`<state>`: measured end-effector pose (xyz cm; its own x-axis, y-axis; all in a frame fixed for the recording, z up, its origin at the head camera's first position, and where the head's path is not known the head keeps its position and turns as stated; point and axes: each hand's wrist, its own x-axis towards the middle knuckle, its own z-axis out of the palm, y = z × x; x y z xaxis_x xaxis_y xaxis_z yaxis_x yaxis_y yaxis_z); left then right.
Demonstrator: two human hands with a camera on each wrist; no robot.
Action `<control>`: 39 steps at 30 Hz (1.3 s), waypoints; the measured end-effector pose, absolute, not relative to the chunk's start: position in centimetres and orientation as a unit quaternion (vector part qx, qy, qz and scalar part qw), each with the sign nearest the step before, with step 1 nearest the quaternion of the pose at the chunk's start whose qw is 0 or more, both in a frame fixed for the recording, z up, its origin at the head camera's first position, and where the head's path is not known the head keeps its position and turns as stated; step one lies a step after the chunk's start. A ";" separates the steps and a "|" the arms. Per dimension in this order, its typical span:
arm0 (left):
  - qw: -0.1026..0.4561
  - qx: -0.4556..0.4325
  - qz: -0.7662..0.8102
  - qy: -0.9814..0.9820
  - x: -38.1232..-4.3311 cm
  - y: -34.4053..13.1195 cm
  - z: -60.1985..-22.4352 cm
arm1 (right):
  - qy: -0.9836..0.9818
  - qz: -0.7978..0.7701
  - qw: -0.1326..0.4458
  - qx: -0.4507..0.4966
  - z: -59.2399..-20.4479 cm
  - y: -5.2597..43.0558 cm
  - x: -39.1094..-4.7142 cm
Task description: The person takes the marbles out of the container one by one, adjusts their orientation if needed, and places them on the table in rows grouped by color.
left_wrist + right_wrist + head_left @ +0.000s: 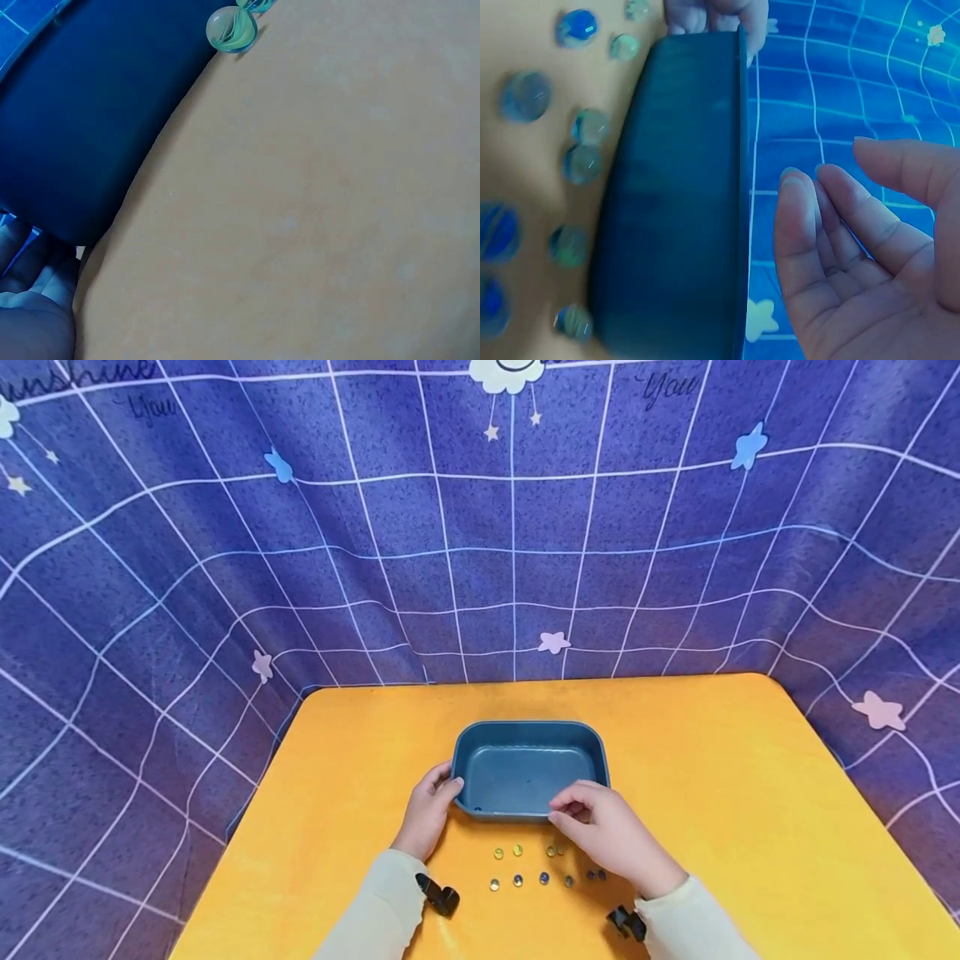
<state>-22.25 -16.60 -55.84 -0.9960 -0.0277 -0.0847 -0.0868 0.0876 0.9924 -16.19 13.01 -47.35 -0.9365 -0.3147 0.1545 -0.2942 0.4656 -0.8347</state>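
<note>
A dark blue plastic tub [528, 818] stands on the yellow table. My left hand [426, 814] grips its left wall, thumb over the rim and fingers outside. Above the near rim, toward the tub's right side, hovers my right hand [606, 831]. In the right wrist view its fingers [799, 214] are loosely bent, the thumb apart from them, with nothing between. Several glass marbles [517, 851] lie in two rough rows in front of the tub, some yellowish, others blue [544, 878]. A small dark round thing [477, 810] sits inside the tub's near left corner.
The yellow table [720, 777] ends at a blue-purple grid-patterned curtain [480, 577] behind and at both sides. Black wrist devices [438, 896] are worn at both cream sleeves [378, 906].
</note>
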 end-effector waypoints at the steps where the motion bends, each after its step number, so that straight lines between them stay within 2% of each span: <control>1: 0.023 -0.039 0.676 0.736 -22.2 -16.6 -55.9 | 0.855 -0.486 0.011 -0.181 -47.3 12.7 -16.4; 16: 0.021 -0.033 0.671 0.741 -22.2 -16.6 -55.8 | 0.873 -0.453 0.027 -0.178 -48.2 8.7 -20.1; 39: 0.024 -0.032 0.676 0.736 -22.4 -16.7 -55.8 | 0.891 -0.362 0.165 -0.220 -50.0 5.6 -25.1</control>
